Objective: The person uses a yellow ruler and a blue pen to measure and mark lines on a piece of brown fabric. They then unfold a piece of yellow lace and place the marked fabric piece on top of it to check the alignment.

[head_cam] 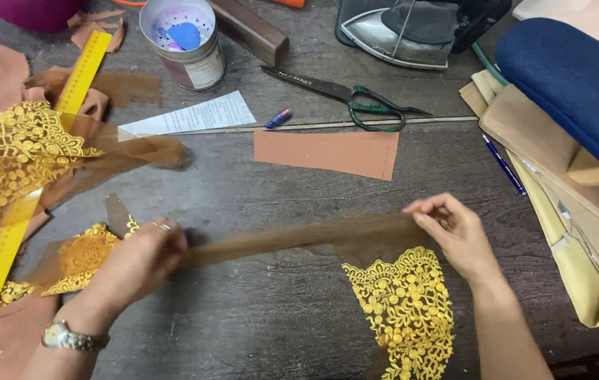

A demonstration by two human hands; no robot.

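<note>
Both hands are on the sheer brown mesh strip (299, 236) with yellow lace embroidery, stretching it taut just above the dark wooden table (243, 324). The left hand (137, 264) has its fingers closed around one end, the right hand (454, 232) pinches the other end between thumb and fingertips. The step looks like straightening the strip; the next move calls for even tension, so the fine mesh stays smooth. The embroidered yellow floral panel (405, 309) hangs below the right hand, near the table's edge. Beyond lies a rectangular tan fabric piece (327, 151), and farther off green-handled scissors (363, 102) and a grey iron (412, 28). At left, a yellow ruler (46, 169) crosses more lace. Nothing blocks the strip.
</note>
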